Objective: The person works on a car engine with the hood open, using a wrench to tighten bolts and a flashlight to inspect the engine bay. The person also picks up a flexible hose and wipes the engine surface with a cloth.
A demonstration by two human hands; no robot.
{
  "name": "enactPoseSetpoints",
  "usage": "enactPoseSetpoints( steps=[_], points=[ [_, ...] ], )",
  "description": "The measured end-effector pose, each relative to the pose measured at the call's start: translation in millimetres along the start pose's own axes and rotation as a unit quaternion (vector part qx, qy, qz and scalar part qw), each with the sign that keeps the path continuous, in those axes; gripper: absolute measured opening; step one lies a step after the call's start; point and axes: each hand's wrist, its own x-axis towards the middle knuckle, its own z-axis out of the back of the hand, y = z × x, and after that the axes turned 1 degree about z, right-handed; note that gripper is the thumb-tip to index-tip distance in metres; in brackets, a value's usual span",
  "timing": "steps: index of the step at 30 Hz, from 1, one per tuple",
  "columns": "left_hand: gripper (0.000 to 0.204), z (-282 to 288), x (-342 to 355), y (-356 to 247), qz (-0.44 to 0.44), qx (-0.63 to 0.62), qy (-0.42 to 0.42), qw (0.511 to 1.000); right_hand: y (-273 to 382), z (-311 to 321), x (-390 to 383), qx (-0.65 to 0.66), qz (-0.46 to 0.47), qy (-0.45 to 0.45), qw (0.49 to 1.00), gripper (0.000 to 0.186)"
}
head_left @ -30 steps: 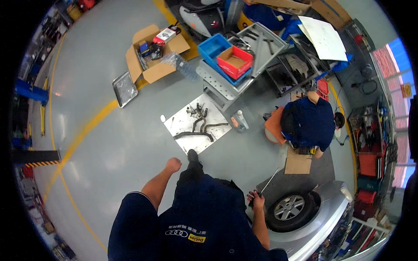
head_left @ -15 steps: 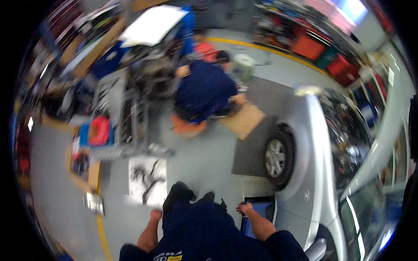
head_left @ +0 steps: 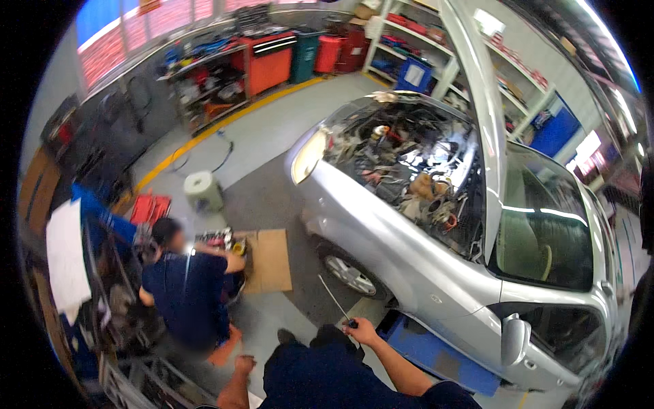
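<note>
My right hand point(head_left: 361, 330) is closed on the dark handle of a long, thin metal tool point(head_left: 332, 298), whose shaft points up and forward beside the front wheel point(head_left: 347, 273) of a silver car point(head_left: 402, 252). At the lower middle, my left hand point(head_left: 244, 366) hangs low with curled fingers; what it holds, if anything, I cannot make out. The car's hood stands raised over a cluttered engine bay point(head_left: 422, 191). A blue platform point(head_left: 436, 354) lies under the car's side.
A co-worker point(head_left: 184, 293) crouches at left by a flattened cardboard sheet point(head_left: 268, 266) with parts on it. Around them are a pale green stool point(head_left: 202, 191), a red case point(head_left: 150, 208) and metal carts point(head_left: 150, 382). Tool shelves point(head_left: 204, 88), a red cabinet point(head_left: 266, 68) and bins point(head_left: 327, 54) line the wall.
My view has swung right toward the car, so the engine bay is central and the co-worker now sits at left. The white sheet with hoses has mostly left view.
</note>
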Motion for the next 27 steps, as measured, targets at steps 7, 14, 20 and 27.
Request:
enactPoseSetpoints(
  steps=[7,14,20,27],
  points=[
    [0.020,93,199,-453,-0.254,0.063,-0.112,0.959,122,48,141,0.103,0.018,-0.092,0.990,0.027],
    [0.037,45,186,-668,-0.232,0.035,0.116,0.965,262,70,339,0.167,0.042,0.003,0.985,0.034],
    [0.043,50,233,-777,-0.208,-0.109,0.208,0.949,389,88,503,0.174,0.259,0.014,0.950,0.048],
    [0.028,113,361,-938,-0.192,-0.128,0.151,0.961,479,164,649,0.135,0.187,0.026,0.973,0.033]
  ],
)
